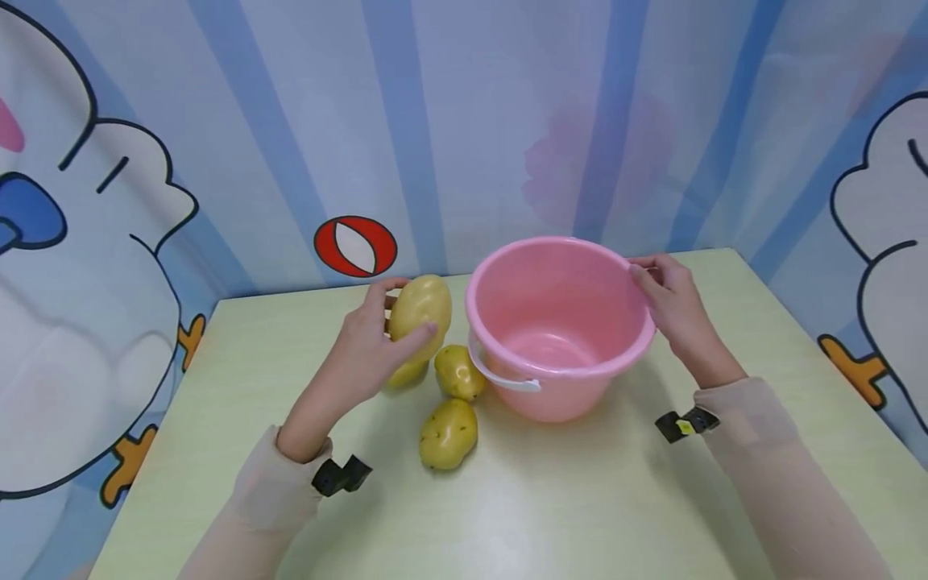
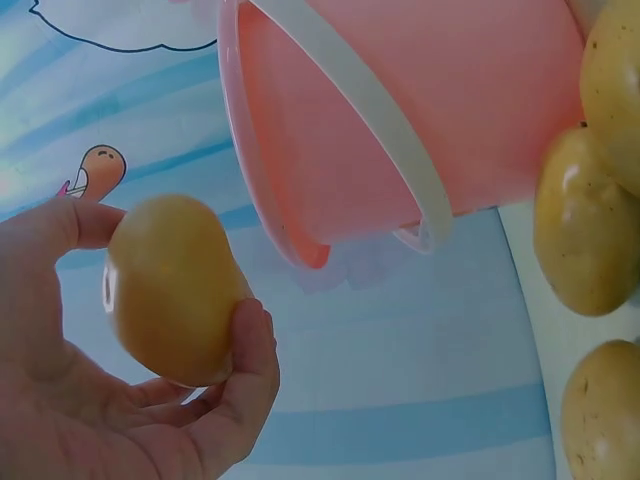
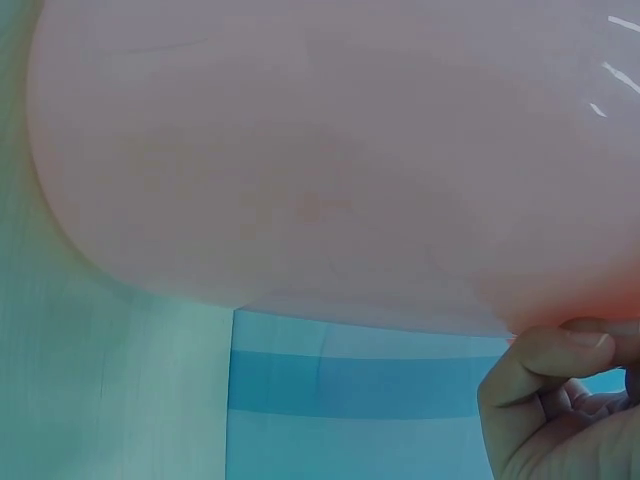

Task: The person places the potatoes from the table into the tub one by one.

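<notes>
Fingers (image 1: 386, 285) of the left hand (image 1: 362, 345) curl round a smooth, oval yellow potato (image 1: 422, 304), at nine o'clock of a round pink plastic bucket (image 1: 557, 395); right-hand fingers pinch its rim (image 1: 561, 372) between two and three. Three more yellow potatoes (image 1: 458, 373) lie around eight on the pale green counter (image 1: 507, 507). The glossy skin might slip if that grip loosens; tugging could tip the bucket.

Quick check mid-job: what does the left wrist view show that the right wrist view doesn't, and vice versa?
Only the left wrist view: the left hand holding a potato, three other potatoes and a white handle.

Only the right wrist view: the right hand, its grip on the pink bucket.

Both: the pink bucket, the pale tabletop and the blue striped backdrop.
</notes>
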